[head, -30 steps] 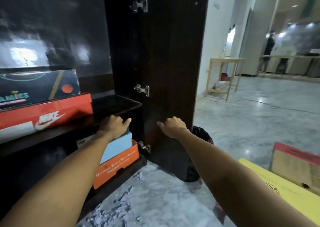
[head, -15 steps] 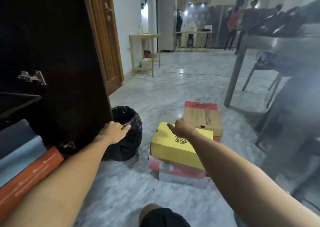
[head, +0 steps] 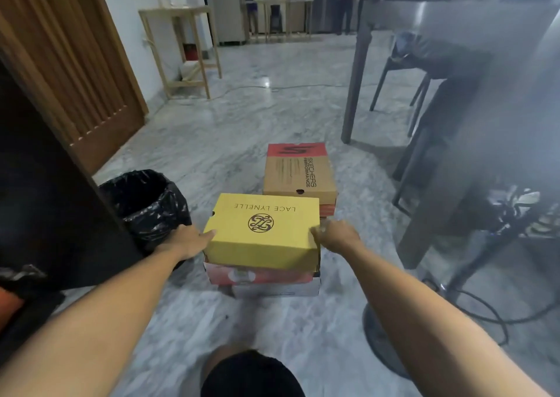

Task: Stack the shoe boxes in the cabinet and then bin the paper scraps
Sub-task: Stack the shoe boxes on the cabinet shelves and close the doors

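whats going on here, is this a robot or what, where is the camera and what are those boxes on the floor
No robot: these are a person's two bare arms, filmed by a camera worn on the head, looking forward and down. On the marble floor a yellow shoe box tops a small stack; behind it sits a brown and red shoe box. The left hand touches the yellow box's left side and the right hand is at its right edge, blurred, so its grip is unclear. The box is not yet lifted. A black-lined bin stands to the left, beside the dark cabinet door.
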